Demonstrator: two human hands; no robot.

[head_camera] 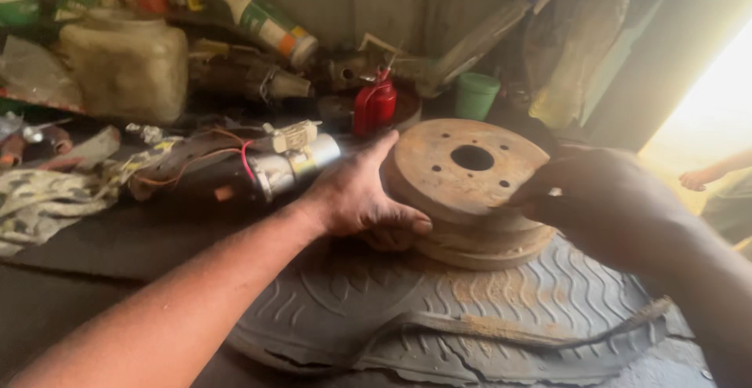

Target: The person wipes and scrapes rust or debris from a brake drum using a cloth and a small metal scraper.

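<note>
**Rusty drum sits between my two hands**

I see the rusty brake drum (470,188) right in the middle, with one hand on each side of it. It lies flat, round face up, with its middle hole pointing at the ceiling, so it has no long way, it is just round. It rests on a worn piece of tire (470,317) that lies on the dark counter (94,263).

My left hand (360,200) is pressed on the drum's left edge, fingers wrapped around the side and thumb on the top rim. My right hand (580,192) grips the right edge (it is in shadow, so I cannot tell how tight the fingers are). Both hands touch the drum, so neither one is nearer.

Behind the drum stand a red oil can (374,106) and a green cup (476,94). A small motor with wires (258,165) lies just beside my left hand.
</note>
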